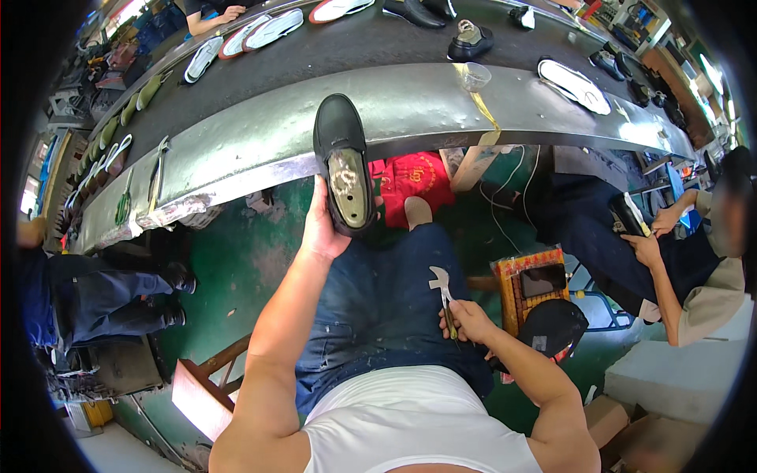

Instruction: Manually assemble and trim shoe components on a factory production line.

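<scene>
Nearest, the right hand (467, 321) rests on the thigh of the blue denim jeans (386, 299), its fingers closed around the handle of a small metal lasting hammer with a curved head (441, 284), the head pointing up and away from the body. Just to the right of it a black cap (552, 325) lies beside an orange box holding a dark tray (530, 284). Further out, the left hand (322, 229) is raised and wrapped around the heel end of a black leather shoe upper on a last (341, 162), held sole side up, toe pointing toward the long curved grey metal table (418, 106). Beyond the rim, on the dark belt, lie white insoles (272, 30) and a black finished shoe (470, 41).
</scene>
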`<state>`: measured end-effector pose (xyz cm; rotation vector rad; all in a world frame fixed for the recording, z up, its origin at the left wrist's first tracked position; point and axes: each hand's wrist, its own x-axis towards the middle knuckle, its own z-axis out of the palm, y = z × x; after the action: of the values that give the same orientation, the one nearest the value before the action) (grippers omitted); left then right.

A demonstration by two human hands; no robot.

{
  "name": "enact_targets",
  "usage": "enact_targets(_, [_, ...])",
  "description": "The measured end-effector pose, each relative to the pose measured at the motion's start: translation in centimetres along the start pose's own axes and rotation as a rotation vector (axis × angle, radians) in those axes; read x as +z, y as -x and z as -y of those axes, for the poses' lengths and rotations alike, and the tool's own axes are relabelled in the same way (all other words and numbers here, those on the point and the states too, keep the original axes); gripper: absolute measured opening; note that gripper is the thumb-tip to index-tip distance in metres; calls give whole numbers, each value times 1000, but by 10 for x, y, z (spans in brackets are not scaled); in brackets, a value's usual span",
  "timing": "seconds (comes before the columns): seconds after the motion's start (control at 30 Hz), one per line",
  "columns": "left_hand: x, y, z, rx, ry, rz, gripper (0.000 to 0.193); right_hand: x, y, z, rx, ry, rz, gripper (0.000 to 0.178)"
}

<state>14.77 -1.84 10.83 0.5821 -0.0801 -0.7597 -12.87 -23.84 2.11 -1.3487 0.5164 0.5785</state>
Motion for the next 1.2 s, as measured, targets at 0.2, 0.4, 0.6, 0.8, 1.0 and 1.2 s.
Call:
enact_targets(0.2, [-2,-3,3,67,-137,-98,72,-3,-2,2,1,-38,8,42])
enact_targets(0.4, [26,-40,-27,33,-232,-31,70,-9,-12,-2,4,-63,48,43])
enact_targets(0.6, [67,-198,-94,-150,-229,284,76,-17,-16,6,80,-141,88,43])
enact_targets(0.8, [103,-344,-86,36,-607,-156,88,-28,-24,15,94,-186,83,42])
enact_targets(1.0, [100,-404,-61,218,-805,-369,86,-40,-37,27,100,-231,116,44])
enact_targets(1.2, [68,-383,-78,522,-814,-492,72,-43,-44,39,111,-229,127,45])
